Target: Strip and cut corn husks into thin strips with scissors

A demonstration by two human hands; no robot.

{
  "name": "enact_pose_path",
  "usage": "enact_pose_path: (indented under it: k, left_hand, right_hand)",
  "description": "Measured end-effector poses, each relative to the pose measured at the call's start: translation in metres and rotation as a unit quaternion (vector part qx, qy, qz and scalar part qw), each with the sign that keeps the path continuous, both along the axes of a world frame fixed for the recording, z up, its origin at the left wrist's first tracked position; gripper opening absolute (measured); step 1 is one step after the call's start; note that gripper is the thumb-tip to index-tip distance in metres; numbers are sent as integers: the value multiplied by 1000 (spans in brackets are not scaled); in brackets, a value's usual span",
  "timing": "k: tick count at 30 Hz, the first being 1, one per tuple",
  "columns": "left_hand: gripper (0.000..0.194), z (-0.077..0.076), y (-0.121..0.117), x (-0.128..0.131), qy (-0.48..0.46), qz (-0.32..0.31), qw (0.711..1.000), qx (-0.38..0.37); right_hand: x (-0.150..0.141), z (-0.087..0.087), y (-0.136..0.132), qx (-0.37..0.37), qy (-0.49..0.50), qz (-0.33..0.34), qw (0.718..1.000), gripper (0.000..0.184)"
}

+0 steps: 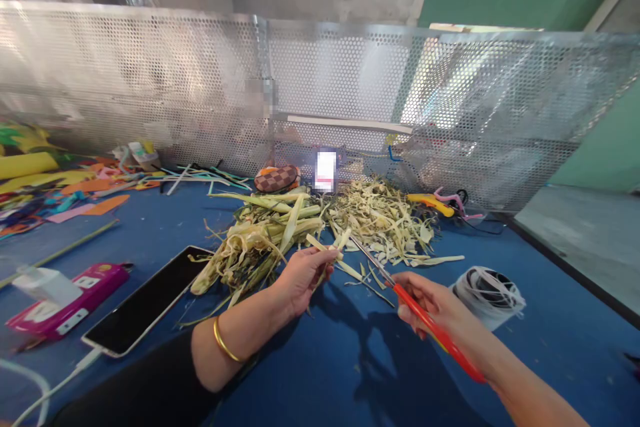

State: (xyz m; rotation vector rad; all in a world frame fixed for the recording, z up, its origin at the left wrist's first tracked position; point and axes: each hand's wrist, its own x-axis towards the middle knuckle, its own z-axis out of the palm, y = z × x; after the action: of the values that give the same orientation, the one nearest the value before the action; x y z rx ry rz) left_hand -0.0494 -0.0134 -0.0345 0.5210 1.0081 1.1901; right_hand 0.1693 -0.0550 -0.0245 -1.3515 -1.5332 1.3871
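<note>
Leftmost, a magenta power strip (97, 278) lies beside a dark-screened phone (150, 303) on the blue table (165, 213). Next comes a heap of dry husks (265, 233), and just in front of it the left hand (300, 280) pinches a pale strip (344, 240) between thumb and fingers, its free end jutting up and rightward beyond the fingertips. Behind that end spread loose shreds (380, 213). Further right, the right hand (440, 300) is wrapped around red-handled scissors (416, 307), their tip beside the strip; whether they touch, I cannot tell.
</note>
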Motion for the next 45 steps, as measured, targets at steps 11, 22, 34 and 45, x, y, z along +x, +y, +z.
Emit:
enact_pose_path:
  k: [11, 22, 34, 45]
  left_hand:
    - [12, 0, -4, 4, 31, -24, 999, 20]
    - [22, -4, -4, 4, 60, -61, 996, 36]
    - [22, -6, -1, 4, 72, -64, 994, 50]
    - [20, -2, -3, 5, 67, -58, 995, 45]
  right_hand:
    - [-6, 6, -3, -7, -75, 57, 996, 36]
    - [-12, 6, -5, -14, -62, 41, 997, 47]
    - [-7, 0, -4, 43, -77, 48, 995, 39]
    - [-9, 10, -9, 54, -159, 99, 981, 38]
